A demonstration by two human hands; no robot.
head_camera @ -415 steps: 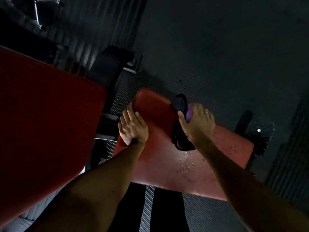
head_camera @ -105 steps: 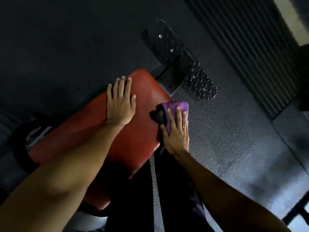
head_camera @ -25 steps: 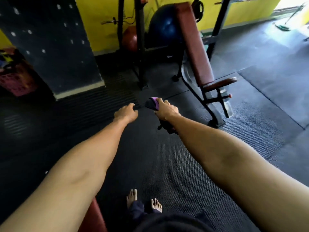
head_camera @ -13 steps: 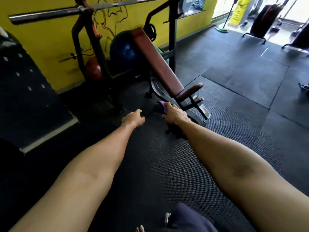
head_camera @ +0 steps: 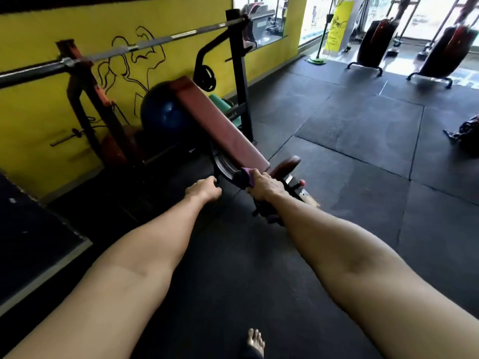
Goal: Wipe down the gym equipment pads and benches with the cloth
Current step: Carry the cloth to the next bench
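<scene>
Right hand (head_camera: pixel 264 189): grips the purple and black cloth (head_camera: pixel 245 178), just in front of the low end of the red bench (head_camera: pixel 220 125).
Left hand (head_camera: pixel 204 190): loosely curled and holding nothing, left of the bench's low end, apart from the other hand.
Blue ball (head_camera: pixel 160 115): behind the bench, against the yellow wall (head_camera: pixel 39 112).

The backrest pad (head_camera: pixel 220 125) slopes up toward the wall (head_camera: pixel 39 112), with the seat pad (head_camera: pixel 286 163) at its lower end, on the right. A barbell (head_camera: pixel 145 42) lies on the rack (head_camera: pixel 85 99) above it. A ball (head_camera: pixel 162 115) sits behind the pad, against the wall. The left hand (head_camera: pixel 204 190) hangs just before the pad's lower end. Right of it, the right hand (head_camera: pixel 264 187) holds the cloth (head_camera: pixel 245 177).
</scene>
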